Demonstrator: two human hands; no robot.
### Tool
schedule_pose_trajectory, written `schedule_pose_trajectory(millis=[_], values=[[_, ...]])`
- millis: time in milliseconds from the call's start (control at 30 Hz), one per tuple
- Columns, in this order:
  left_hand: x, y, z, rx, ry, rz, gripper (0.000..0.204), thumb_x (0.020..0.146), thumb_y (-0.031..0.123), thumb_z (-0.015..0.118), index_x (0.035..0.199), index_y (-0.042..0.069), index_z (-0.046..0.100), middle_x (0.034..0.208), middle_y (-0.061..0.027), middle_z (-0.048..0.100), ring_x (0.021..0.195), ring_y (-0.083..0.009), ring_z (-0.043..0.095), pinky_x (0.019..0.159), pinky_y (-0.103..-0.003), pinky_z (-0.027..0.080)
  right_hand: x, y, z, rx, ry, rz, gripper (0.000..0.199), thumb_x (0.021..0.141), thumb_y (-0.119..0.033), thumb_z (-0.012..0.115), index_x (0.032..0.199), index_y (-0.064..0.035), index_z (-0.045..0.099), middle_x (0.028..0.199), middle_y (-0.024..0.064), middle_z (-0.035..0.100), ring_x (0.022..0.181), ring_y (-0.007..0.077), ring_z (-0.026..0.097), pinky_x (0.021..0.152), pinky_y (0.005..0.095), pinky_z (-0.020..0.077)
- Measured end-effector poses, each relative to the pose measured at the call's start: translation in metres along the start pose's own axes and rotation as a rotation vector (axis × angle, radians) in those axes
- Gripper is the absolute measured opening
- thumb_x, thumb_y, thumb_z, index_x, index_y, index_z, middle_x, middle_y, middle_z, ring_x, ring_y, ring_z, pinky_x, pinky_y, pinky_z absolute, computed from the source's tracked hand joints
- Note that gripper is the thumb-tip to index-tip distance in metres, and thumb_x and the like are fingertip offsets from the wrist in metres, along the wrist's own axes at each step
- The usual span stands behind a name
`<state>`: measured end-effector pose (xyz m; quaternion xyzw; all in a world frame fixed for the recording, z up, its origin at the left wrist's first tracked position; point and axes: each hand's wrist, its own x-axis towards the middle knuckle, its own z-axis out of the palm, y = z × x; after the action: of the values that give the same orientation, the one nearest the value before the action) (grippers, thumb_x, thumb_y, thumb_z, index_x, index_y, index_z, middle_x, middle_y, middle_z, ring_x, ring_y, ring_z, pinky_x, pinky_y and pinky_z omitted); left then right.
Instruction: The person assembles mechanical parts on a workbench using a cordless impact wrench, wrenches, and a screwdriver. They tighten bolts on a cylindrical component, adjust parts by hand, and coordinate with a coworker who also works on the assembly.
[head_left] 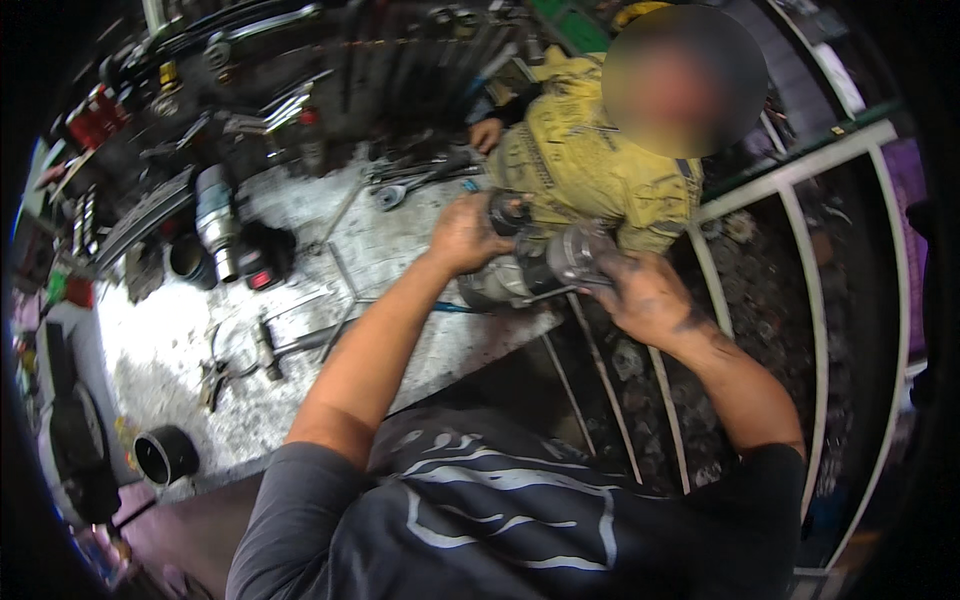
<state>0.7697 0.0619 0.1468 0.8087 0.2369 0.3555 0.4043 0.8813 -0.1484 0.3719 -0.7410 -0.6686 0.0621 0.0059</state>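
A greasy grey machine part point(515, 276) with rounded, cylindrical sections is held up over the bench's right corner, blurred by motion. My left hand point(464, 236) is closed on its left side, by a dark round end point(509, 213). On the other side, my right hand point(645, 297) grips a grey cylindrical section point(579, 254), its fingers partly hidden behind it. Below the part, a blue-handled tool point(445, 306) lies on the bench.
A worn metal bench point(210, 400) carries an impact wrench point(216, 215), a hammer-like tool point(267, 350), a ratchet point(393, 196) and a black ring point(166, 455). Across from me stands a person in a yellow shirt point(575, 130). A barred metal rack point(800, 250) is at right.
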Motion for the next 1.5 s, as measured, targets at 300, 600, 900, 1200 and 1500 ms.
schedule_pose_trajectory(millis=[300, 600, 900, 1200, 1500], values=[[-0.002, 0.017, -0.006, 0.087, -0.002, -0.035, 0.069, 0.072, 0.035, 0.093, 0.129, 0.005, 0.069, 0.116, -0.0208, 0.075, 0.115, -0.0407, 0.067, 0.103, -0.050, 0.054, -0.023, -0.016, -0.013, 0.162, -0.037, 0.327, 0.038, 0.105, -0.033, 0.070, 0.125, -0.0015, 0.072, 0.112, 0.0258, 0.076, 0.105, 0.0464, 0.073, 0.089, 0.0508, 0.0575], [-0.042, 0.024, -0.002, 0.108, 0.206, -0.035, 0.067, 0.071, 0.030, 0.095, 0.125, 0.004, 0.068, 0.113, -0.0181, 0.075, 0.109, -0.0403, 0.068, 0.096, -0.050, 0.055, -0.037, -0.010, 0.008, 1.056, -0.074, 0.799, 0.034, 0.111, -0.030, 0.062, 0.097, 0.0002, 0.068, 0.080, 0.0077, 0.066, 0.066, 0.0166, 0.066, 0.054, 0.0347, 0.0569], [-0.041, 0.011, -0.002, 0.092, 0.152, 0.000, 0.070, 0.073, 0.033, 0.094, 0.129, 0.002, 0.065, 0.116, -0.0195, 0.074, 0.111, -0.0414, 0.068, 0.097, -0.050, 0.055, -0.024, -0.005, 0.006, 1.360, -0.263, 0.932, 0.028, 0.110, -0.035, 0.063, 0.105, -0.0077, 0.066, 0.083, 0.0061, 0.068, 0.075, 0.0214, 0.068, 0.068, 0.0410, 0.0572], [-0.041, 0.017, -0.005, 0.100, 0.119, -0.004, 0.072, 0.070, 0.028, 0.096, 0.128, -0.001, 0.064, 0.120, -0.0170, 0.072, 0.113, -0.0393, 0.067, 0.101, -0.047, 0.053, -0.012, 0.015, -0.022, 0.800, -0.435, 0.773, 0.031, 0.111, -0.033, 0.061, 0.113, -0.0029, 0.070, 0.095, 0.0105, 0.068, 0.091, 0.0216, 0.068, 0.075, 0.0400, 0.0581], [-0.040, 0.019, -0.008, 0.041, 0.145, 0.025, 0.069, 0.070, 0.028, 0.095, 0.126, -0.001, 0.064, 0.120, -0.0187, 0.072, 0.116, -0.0389, 0.067, 0.103, -0.047, 0.052, 0.001, 0.048, -0.033, -0.070, -0.413, 0.135, 0.042, 0.113, -0.039, 0.057, 0.128, -0.0022, 0.070, 0.121, 0.0203, 0.076, 0.117, 0.0367, 0.070, 0.102, 0.0443, 0.0526]])
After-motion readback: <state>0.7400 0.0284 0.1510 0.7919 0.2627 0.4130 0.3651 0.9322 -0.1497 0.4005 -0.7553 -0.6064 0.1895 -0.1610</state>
